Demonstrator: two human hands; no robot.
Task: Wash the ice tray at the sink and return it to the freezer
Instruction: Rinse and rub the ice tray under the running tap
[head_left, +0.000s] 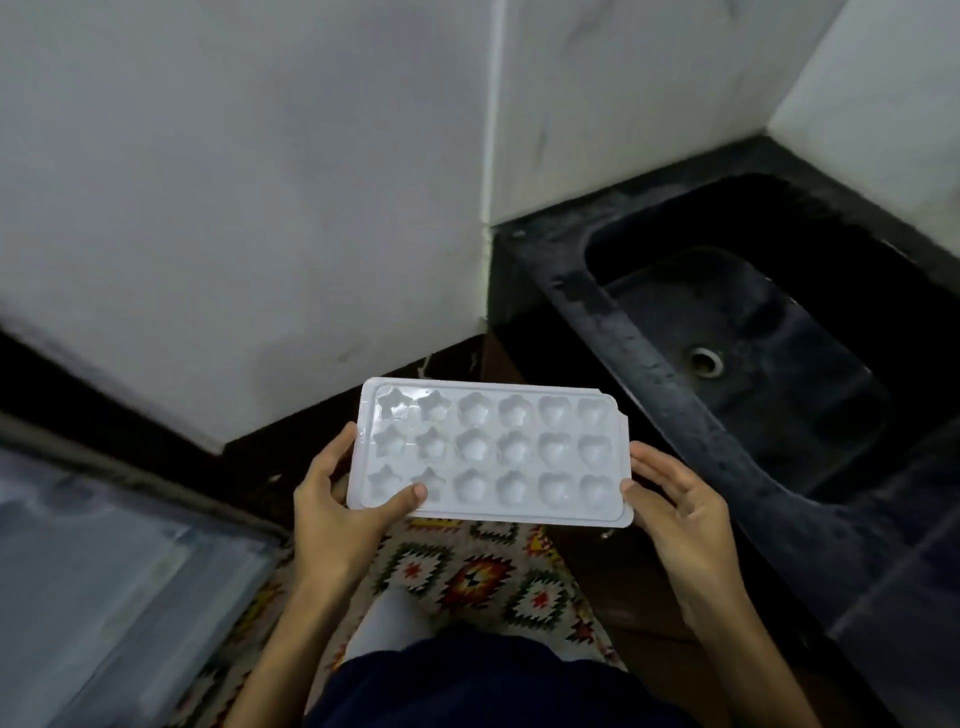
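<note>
A white plastic ice tray (493, 452) with star, flower and heart shaped cavities is held level in front of me, cavities up. My left hand (337, 509) grips its left end, thumb on top near a star cavity and fingers curled round the edge. My right hand (675, 499) holds the right end, thumb against the rim and fingers underneath. The black sink (737, 332) lies to the right, its basin dark and its metal drain (705, 361) visible. The tray is left of the sink, above the floor.
A white tiled wall (260, 182) stands ahead and behind the sink. At lower left is a grey appliance top with a pale surface (104, 571). A patterned rug (483, 571) covers the floor below the tray.
</note>
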